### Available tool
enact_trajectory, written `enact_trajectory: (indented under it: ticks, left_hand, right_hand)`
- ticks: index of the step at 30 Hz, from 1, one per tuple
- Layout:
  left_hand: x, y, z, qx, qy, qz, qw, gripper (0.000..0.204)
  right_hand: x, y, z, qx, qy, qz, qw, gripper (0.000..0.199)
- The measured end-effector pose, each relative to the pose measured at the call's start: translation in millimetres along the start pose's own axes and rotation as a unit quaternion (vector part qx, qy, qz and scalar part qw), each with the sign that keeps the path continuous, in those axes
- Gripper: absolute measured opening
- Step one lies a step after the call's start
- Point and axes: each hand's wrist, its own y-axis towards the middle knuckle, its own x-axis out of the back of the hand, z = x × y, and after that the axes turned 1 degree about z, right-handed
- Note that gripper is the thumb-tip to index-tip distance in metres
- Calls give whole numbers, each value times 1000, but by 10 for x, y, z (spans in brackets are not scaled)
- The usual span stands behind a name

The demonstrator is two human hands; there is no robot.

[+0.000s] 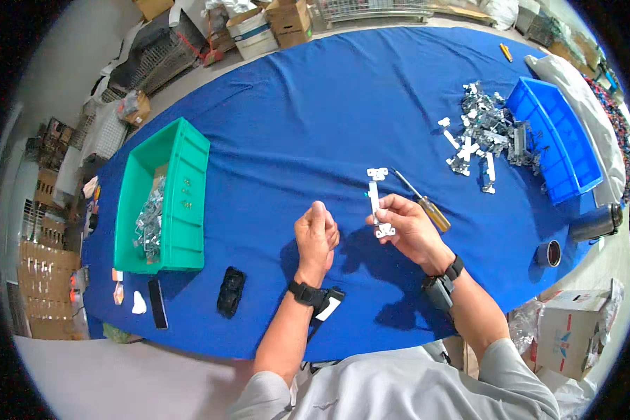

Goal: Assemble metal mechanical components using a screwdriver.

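With my right hand (414, 232) I grip the hinge (374, 199) above the desk (287, 140). My left hand (316, 236) is curled closed; its content I cannot tell. This seems a checking or fitting step; next probably calls for steady holding.

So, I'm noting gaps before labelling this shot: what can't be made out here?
All in the head view:
Left hand: its curled fingers hide whether it holds anything.
Held metal part: the fingers of the right hand cover some of it.
Metal pile: overlapping pieces hide those beneath, preventing a count.
Green bin: loose pieces cover part of its floor.
Grey shirt: cut off by the lower edge.
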Motion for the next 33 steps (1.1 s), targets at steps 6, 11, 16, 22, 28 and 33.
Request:
enact_trajectory:
  ticks: [6,11,16,22,28,33]
  left_hand:
    - [-23,-54,12,-7,100,12,995,42]
    - [-104,-61,71,-6,145,-12,989,43]
    - [-106,-54,79,-10,165,-22,986,44]
    - [-66,-4,96,-14,147,4,989,48]
    - [-117,-4,113,-31,190,5,981,49]
    - [-119,-5,115,-36,200,8,979,49]
  right_hand:
    - [44,39,-139,-57,85,80,992,19]
    - [167,76,-218,-66,163,102,979,22]
    - [130,34,-176,-74,236,175,953,24]
    - [108,35,-128,-73,263,202,941,25]
    - [104,-13,-223,-55,348,235,906,22]
    - [108,-17,-226,-65,374,234,895,20]
